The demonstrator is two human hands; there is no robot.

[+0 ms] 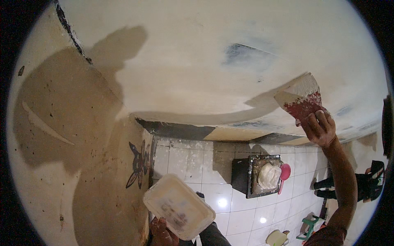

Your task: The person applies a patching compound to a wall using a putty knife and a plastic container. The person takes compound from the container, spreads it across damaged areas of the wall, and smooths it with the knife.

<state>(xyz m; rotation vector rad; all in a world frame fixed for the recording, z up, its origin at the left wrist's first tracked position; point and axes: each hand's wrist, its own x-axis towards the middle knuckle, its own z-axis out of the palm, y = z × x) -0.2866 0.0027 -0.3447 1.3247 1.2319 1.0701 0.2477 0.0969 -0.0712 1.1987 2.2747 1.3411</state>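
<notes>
In my right hand point(320, 128) is a wide putty scraper point(303, 100), reddish near the grip, its broad end coated with pale paste. The scraper's broad end is at the off-white wall point(197, 74); I cannot tell whether it touches. My left hand point(164, 233) grips the near-left edge of a white rectangular plastic tray point(179, 207), smeared with paste, over the floor. Part of that hand is cut off by the lower edge. Bluish-grey patches point(246, 55) mark the wall to the left of the scraper.
A black square bin point(241, 176) stands on the white tiled floor point(188, 164), bearing a lump of white paste point(269, 176) and a pink scoop point(284, 174). Farther right are a green stool point(310, 227), a yellowish container point(277, 238) and a person in dark clothes point(363, 184). A beige wall point(102, 184) rises on the left.
</notes>
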